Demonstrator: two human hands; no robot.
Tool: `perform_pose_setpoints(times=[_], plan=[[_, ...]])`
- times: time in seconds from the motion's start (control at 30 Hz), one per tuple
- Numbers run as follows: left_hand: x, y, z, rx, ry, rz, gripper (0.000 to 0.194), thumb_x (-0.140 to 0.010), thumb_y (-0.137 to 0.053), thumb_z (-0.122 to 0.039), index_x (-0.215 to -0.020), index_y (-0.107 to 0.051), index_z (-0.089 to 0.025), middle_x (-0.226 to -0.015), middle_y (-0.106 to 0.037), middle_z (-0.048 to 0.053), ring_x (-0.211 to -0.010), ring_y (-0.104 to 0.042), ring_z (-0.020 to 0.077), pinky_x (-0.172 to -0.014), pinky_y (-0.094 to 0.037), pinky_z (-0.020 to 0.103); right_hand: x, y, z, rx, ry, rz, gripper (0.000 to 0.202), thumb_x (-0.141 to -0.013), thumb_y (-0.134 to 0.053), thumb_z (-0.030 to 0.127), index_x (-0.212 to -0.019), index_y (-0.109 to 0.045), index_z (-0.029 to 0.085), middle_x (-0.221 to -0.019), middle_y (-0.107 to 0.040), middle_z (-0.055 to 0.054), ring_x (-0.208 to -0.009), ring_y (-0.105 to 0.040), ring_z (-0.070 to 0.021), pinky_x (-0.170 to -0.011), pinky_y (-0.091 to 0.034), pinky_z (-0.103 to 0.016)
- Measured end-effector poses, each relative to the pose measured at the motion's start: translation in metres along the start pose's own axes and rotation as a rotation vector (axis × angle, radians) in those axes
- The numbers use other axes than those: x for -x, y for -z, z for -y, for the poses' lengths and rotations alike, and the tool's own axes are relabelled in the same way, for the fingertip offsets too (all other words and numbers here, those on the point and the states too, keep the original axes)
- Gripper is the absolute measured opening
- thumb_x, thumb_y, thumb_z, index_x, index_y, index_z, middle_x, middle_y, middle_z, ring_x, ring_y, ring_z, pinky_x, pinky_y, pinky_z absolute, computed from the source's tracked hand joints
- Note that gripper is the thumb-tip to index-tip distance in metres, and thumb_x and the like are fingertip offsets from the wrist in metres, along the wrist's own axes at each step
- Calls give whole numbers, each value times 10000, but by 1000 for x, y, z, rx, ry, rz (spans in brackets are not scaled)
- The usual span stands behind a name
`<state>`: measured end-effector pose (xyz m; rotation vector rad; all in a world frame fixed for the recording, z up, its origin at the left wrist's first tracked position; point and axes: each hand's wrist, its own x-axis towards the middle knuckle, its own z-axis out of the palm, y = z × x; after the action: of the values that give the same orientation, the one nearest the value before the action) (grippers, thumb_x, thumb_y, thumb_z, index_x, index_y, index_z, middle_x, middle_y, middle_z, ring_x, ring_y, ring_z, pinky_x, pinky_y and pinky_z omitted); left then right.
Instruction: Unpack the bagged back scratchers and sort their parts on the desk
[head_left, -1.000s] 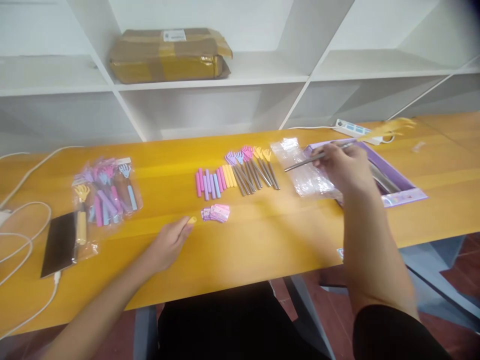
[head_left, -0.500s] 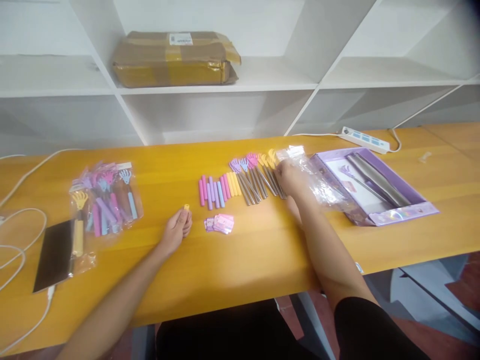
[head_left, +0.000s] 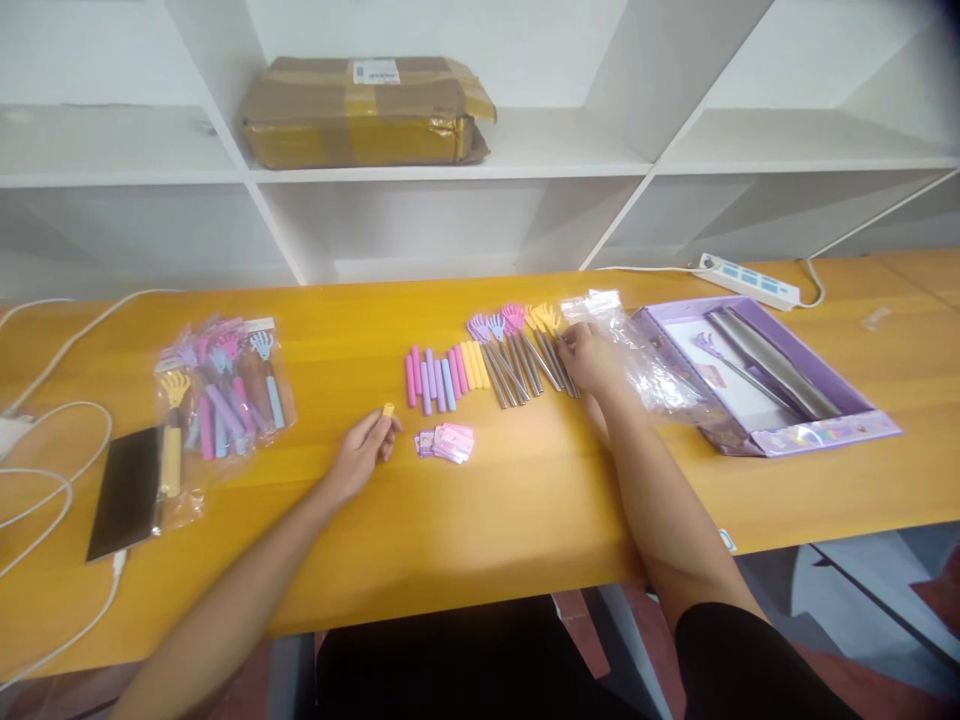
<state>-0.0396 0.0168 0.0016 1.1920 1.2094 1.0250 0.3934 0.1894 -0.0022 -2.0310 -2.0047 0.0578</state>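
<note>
Head view: left hand holds a yellow tube; right hand is at the yellow-clawed rods, its grip I can't tell.

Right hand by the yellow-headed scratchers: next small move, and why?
Probably relax the right hand and lift it straight up: it's at the right end of the yellow-headed scratchers, which lie on the table, and clear plastic packaging right beside it could get dragged.

Taped cardboard box on white shelving, power strip on yellow table, white cables at far left
</note>
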Motion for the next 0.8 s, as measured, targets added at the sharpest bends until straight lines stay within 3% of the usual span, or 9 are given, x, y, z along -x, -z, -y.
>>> perform_pose_setpoints(times=[0.17, 0.27, 0.33, 0.4, 0.47, 0.57, 0.7, 0.8], plan=[[-1, 2, -12, -348, -196, -66, 540, -1011, -608, -681, -837, -779, -199, -852, -515, 20, -808, -556, 182, -757, -454, 307, 3, 16, 8, -102, 7, -99, 287, -1016, -551, 334, -1186, -687, 147, -1305, -663, -224, -961, -673, -303, -855, -519, -411], [1, -4, -17, -264, -119, -112, 534, -964, -651, -704, -875, -797, -198, -755, -491, -1, -720, -501, 171, -665, -406, 291, 28, 38, 44, -330, 48, -158, 255, -1036, -534, 342, -1130, -687, 160, -1216, -700, -192, -916, -677, -263, -852, -531, -397], [5, -12, -16, -130, -32, -100, 561, -935, -673, -734, -948, -791, -185, -673, -460, -28, -629, -443, 147, -595, -352, 277, 63, 51, 85, -538, 175, -8, 250, -1061, -538, 387, -1073, -683, 185, -1070, -741, -132, -871, -682, -237, -817, -536, -369], [9, -21, -14, -20, 20, -55, 600, -896, -712, -759, -987, -772, -169, -625, -441, -52, -569, -402, 124, -558, -318, 266, 106, 57, 129, -705, 384, 286, 244, -1041, -631, 430, -1122, -688, 207, -1071, -762, -95, -869, -690, -211, -773, -538, -329], [12, -29, -9, 42, 29, 1, 606, -865, -759, -754, -994, -754, -162, -629, -480, -54, -554, -412, 110, -549, -321, 258, 146, 55, 168, -808, 480, 488, 214, -1019, -699, 394, -1120, -667, 209, -1054, -760, -70, -805, -677, -174, -723, -526, -299], [15, -37, -3, 124, 25, 39, 534, -877, -798, -690, -976, -726, -170, -661, -532, -49, -551, -433, 93, -548, -331, 245, 180, 41, 201, -857, 489, 505, 77, -1019, -668, 240, -1038, -601, 207, -951, -722, -32, -753, -642, -149, -722, -495, -285], [17, -42, 0, 294, 31, 43, 446, -894, -842, -590, -976, -694, -177, -670, -530, -56, -560, -464, 87, -574, -363, 242, 177, 26, 214, -792, 409, 479, 124, -1008, -669, 209, -1062, -557, 210, -881, -689, -9, -717, -623, -155, -688, -458, -272], [18, -41, -3, 440, 59, 68, 519, -886, -860, -573, -1191, -707, -181, -783, -601, -29, -586, -494, 88, -595, -383, 251, 148, 30, 213, -562, 405, 465, 51, -1041, -630, 217, -1069, -593, 195, -902, -720, -41, -736, -648, -162, -684, -459, -258]])
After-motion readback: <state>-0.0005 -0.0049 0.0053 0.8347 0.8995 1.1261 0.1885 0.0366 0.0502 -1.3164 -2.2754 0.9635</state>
